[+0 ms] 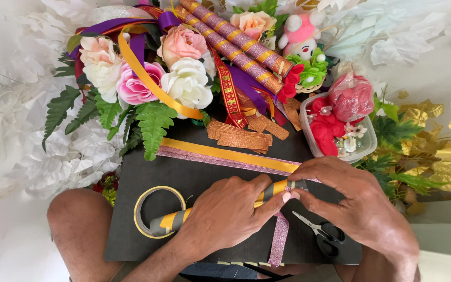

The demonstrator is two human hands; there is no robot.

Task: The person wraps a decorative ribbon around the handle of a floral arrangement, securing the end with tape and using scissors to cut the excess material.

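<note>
I see a black board [147, 177] resting across the person's knees, matte and flat, carrying most of the work. Past its far edge lies a heap of artificial flowers [147, 73] in pink, white and peach with green fern leaves, soft and fabric-like, and two finished sticks [236, 44] wrapped in purple and gold bands. At the far right corner sits a clear plastic tub [364, 141] of red blossoms. Along the far edge runs a strip of orange ribbon [225, 154] laid on glittery pink tape, with a small stack of copper glitter strips [244, 138] just behind it.

Near the middle, the left hand [225, 214] is clamped around a grey stick [170, 222] spiralled with orange ribbon, which lies slanted across the board towards the near left corner. The right hand [356, 201] pinches together on the stick's upper end, thumb and fingertips closed where the wrap finishes. A glittery pink ribbon [279, 237] hangs off the near edge beneath them.

A tape roll [155, 209] touches the stick's lower end, and black-handled scissors [322, 235] lie just beside the right wrist. My worry: the smooth ribbon could slacken and unwind if either pinch loosens, and the wrist could nudge the scissors off the near edge.
</note>
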